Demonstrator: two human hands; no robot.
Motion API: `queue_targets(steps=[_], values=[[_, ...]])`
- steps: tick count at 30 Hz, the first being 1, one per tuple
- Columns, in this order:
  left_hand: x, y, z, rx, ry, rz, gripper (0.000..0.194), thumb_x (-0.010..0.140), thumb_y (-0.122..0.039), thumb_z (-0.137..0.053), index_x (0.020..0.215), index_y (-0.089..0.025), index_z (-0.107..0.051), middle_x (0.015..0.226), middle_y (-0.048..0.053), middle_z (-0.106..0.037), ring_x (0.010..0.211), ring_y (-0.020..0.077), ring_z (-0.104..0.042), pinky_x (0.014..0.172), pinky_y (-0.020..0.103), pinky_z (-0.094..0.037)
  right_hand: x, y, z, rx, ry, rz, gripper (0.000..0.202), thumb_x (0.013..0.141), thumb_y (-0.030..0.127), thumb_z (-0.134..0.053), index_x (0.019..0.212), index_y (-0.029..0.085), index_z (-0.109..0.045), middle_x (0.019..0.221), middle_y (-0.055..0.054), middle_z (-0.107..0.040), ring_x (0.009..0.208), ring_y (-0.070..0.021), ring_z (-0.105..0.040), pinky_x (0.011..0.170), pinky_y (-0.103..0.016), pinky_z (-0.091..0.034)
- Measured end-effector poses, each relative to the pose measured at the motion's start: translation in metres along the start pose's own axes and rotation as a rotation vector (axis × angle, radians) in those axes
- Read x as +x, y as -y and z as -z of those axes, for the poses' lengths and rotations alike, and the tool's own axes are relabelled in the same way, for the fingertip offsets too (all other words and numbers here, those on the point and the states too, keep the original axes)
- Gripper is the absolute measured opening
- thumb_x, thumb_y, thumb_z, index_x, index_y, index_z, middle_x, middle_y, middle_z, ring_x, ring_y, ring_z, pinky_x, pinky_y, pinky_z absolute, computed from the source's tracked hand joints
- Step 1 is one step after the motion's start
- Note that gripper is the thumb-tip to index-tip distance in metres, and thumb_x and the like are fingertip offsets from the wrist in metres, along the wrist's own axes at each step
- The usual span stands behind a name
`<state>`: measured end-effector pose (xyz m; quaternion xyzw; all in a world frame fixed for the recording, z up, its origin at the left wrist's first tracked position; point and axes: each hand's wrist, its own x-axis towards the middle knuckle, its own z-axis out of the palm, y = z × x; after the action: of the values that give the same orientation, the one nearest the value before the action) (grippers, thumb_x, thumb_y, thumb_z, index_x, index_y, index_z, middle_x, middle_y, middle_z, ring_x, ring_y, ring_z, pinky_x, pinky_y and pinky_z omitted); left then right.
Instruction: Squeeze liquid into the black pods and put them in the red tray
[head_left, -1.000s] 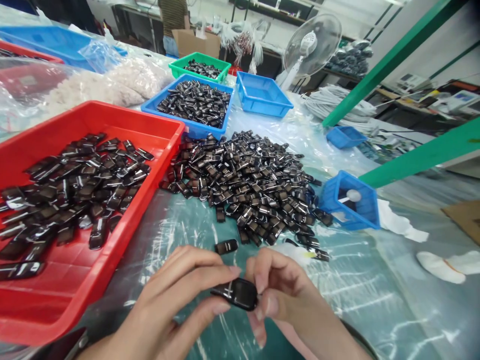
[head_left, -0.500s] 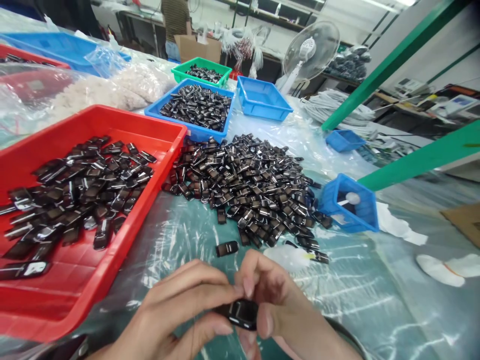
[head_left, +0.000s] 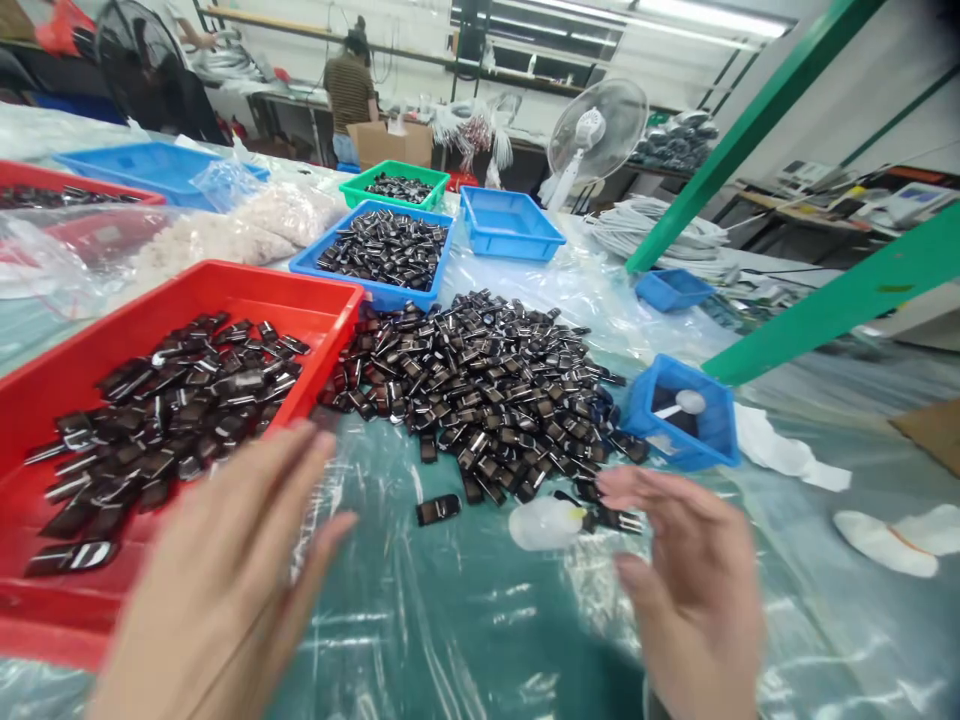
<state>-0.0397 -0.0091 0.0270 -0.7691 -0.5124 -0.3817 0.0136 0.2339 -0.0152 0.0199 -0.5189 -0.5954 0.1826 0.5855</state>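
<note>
The left hand (head_left: 217, 560) and the right hand (head_left: 694, 590) have parted, and the black piece they pinched is gone from between them. At lower left, one grip looks loose before the red tray (head_left: 300, 300); at lower right, the other gapes, nothing visible inside. Black pieces (head_left: 172, 410) fill the tray's middle; a heap (head_left: 487, 390) lies mid-frame. That piece seems finished with; I cannot tell where it is.

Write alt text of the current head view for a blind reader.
A bare left hand, open and blurred, hovers before a red plastic tray of glossy black oblong pieces; the open right hand is near a translucent white bottle. Beyond, a heap of similar pieces lies on a plastic-covered green table.
</note>
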Motion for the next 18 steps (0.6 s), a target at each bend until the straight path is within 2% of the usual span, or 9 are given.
queue_targets(steps=[1, 2, 3, 6, 8, 10, 12, 15, 18], values=[[-0.001, -0.006, -0.012, 0.096, 0.096, -0.103, 0.043, 0.096, -0.03, -0.05, 0.137, -0.015, -0.048, 0.131, 0.015, -0.056, 0.116, 0.0338, -0.053, 0.1, 0.047, -0.037, -0.002, -0.008, 0.001, -0.037, 0.085, -0.057, 0.045, 0.079, 0.033, -0.073, 0.119, 0.028, -0.053, 0.112, -0.007, -0.062, 0.101, -0.0244, -0.059, 0.085, -0.04, -0.047], [-0.003, -0.013, -0.025, 0.119, 0.25, -0.166, 0.042, 0.099, -0.029, -0.044, 0.137, -0.012, -0.046, 0.128, 0.016, -0.059, 0.113, 0.0319, -0.056, 0.095, 0.044, -0.043, -0.006, -0.015, 0.0, -0.081, 0.175, -0.11, 0.046, 0.079, 0.028, -0.073, 0.12, 0.028, -0.051, 0.117, -0.007, -0.062, 0.105, -0.0242, -0.06, 0.088, -0.04, -0.048], [-0.004, -0.019, -0.039, 0.116, 0.303, -0.213, 0.042, 0.099, -0.03, -0.042, 0.135, -0.009, -0.047, 0.124, 0.018, -0.062, 0.109, 0.0334, -0.059, 0.09, 0.045, -0.047, -0.01, -0.021, -0.001, -0.113, 0.246, -0.15, 0.043, 0.081, 0.024, -0.071, 0.119, 0.027, -0.051, 0.117, -0.007, -0.064, 0.107, -0.0236, -0.061, 0.088, -0.039, -0.049], [-0.002, -0.03, -0.074, 0.081, 0.322, -0.188, 0.037, 0.101, -0.027, -0.035, 0.121, -0.003, -0.056, 0.111, 0.024, -0.066, 0.095, 0.038, -0.064, 0.076, 0.052, -0.05, -0.021, -0.03, -0.004, -0.164, 0.355, -0.211, 0.029, 0.087, 0.021, -0.062, 0.114, 0.027, -0.052, 0.113, -0.006, -0.067, 0.103, -0.0212, -0.065, 0.083, -0.035, -0.054], [0.002, -0.029, -0.085, 0.023, 0.363, -0.162, 0.029, 0.1, -0.021, -0.034, 0.106, -0.008, -0.06, 0.099, 0.019, -0.068, 0.088, 0.0347, -0.065, 0.072, 0.05, -0.052, -0.024, -0.032, -0.004, -0.171, 0.354, -0.221, 0.028, 0.088, 0.023, -0.061, 0.114, 0.027, -0.051, 0.11, -0.006, -0.068, 0.101, -0.0215, -0.066, 0.081, -0.034, -0.056], [0.006, -0.025, -0.084, -0.063, 0.414, -0.133, 0.021, 0.098, -0.015, -0.036, 0.096, -0.016, -0.057, 0.09, 0.01, -0.066, 0.082, 0.0276, -0.065, 0.069, 0.042, -0.053, -0.024, -0.032, -0.002, -0.165, 0.33, -0.223, 0.03, 0.089, 0.026, -0.059, 0.117, 0.027, -0.05, 0.109, -0.007, -0.066, 0.101, -0.0219, -0.066, 0.081, -0.033, -0.056], [0.008, -0.023, -0.076, -0.153, 0.457, -0.084, 0.016, 0.096, -0.011, -0.036, 0.094, -0.02, -0.05, 0.083, 0.004, -0.063, 0.073, 0.0205, -0.063, 0.064, 0.033, -0.054, -0.022, -0.031, 0.0, -0.143, 0.312, -0.224, 0.032, 0.09, 0.027, -0.057, 0.12, 0.028, -0.048, 0.11, -0.007, -0.065, 0.101, -0.0214, -0.066, 0.081, -0.032, -0.057], [0.01, -0.025, -0.061, -0.254, 0.512, -0.014, 0.014, 0.095, -0.011, -0.034, 0.098, -0.021, -0.043, 0.077, 0.0, -0.06, 0.064, 0.0159, -0.062, 0.058, 0.027, -0.053, -0.018, -0.028, 0.004, -0.101, 0.33, -0.246, 0.034, 0.092, 0.029, -0.054, 0.125, 0.032, -0.046, 0.114, -0.006, -0.065, 0.103, -0.0192, -0.066, 0.08, -0.028, -0.057], [0.011, -0.028, -0.052, -0.309, 0.577, -0.007, 0.013, 0.096, -0.014, -0.035, 0.095, -0.021, -0.045, 0.076, 0.0, -0.06, 0.065, 0.0153, -0.061, 0.059, 0.026, -0.052, -0.015, -0.025, 0.009, -0.074, 0.389, -0.289, 0.035, 0.094, 0.032, -0.052, 0.128, 0.038, -0.046, 0.121, -0.004, -0.063, 0.106, -0.0177, -0.065, 0.084, -0.027, -0.056]])
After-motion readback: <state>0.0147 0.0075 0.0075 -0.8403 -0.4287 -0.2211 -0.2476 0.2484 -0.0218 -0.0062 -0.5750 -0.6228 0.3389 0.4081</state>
